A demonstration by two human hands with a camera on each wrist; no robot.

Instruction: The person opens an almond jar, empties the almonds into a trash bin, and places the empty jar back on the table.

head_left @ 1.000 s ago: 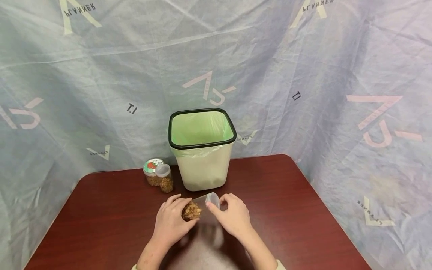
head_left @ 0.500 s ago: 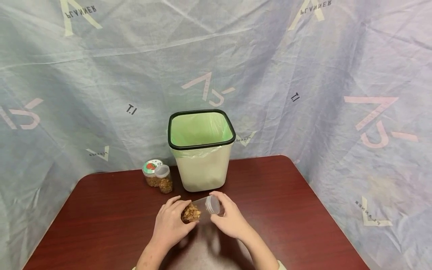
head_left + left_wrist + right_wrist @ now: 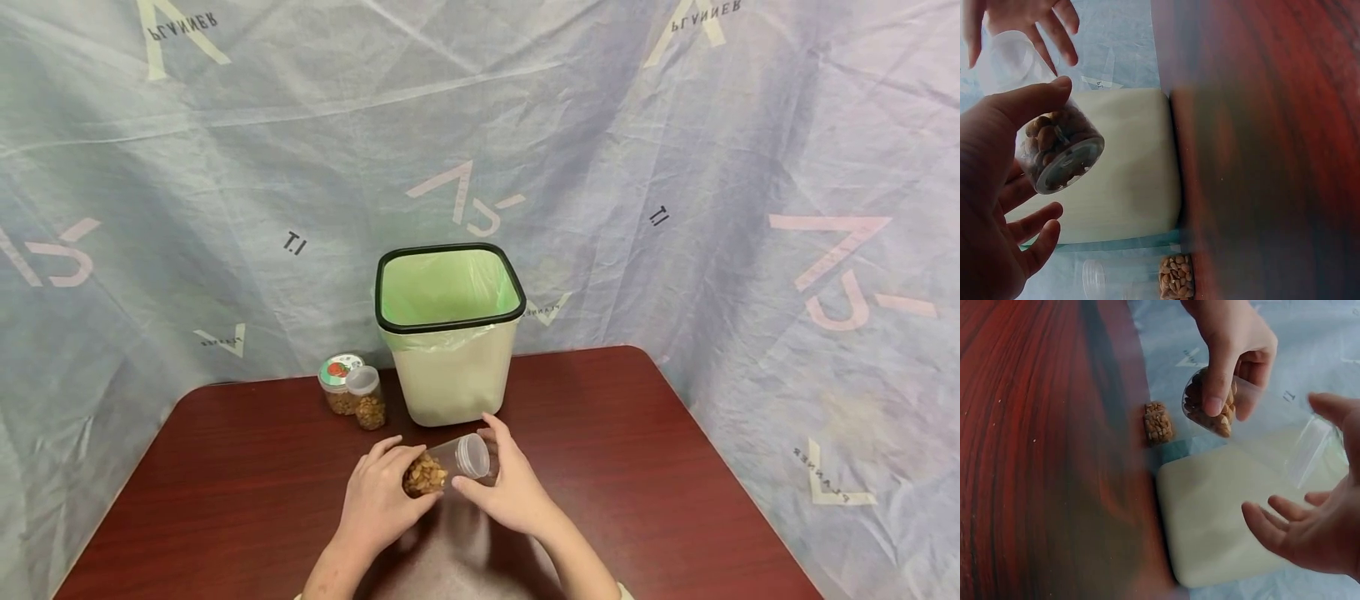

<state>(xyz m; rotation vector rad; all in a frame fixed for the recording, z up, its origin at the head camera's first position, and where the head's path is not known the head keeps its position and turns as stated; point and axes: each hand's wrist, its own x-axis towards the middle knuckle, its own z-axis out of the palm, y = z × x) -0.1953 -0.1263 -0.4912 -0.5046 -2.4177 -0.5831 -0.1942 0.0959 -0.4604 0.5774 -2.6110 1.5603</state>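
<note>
My left hand (image 3: 378,492) grips the lower end of a clear plastic jar (image 3: 444,450) partly filled with brown nuts, which look like almonds. The jar is tilted almost onto its side above the table, its translucent lid (image 3: 474,456) pointing right. In the left wrist view, the thumb crosses the jar's wall (image 3: 1075,134) near the nuts. My right hand (image 3: 517,487) is spread around the lid end; in the right wrist view its fingers (image 3: 1266,528) stand apart from the lid (image 3: 1310,450).
A cream bin (image 3: 453,379) with a black rim and green liner stands behind the hands on the dark red table (image 3: 660,492). Left of it are a narrow jar of nuts (image 3: 370,410) and a wider jar (image 3: 337,402) with a printed lid. A printed cloth (image 3: 600,167) hangs behind.
My right hand's fingers have shifted around the lid and now spread away from it. The left hand and the jar stay nearly in place.
</note>
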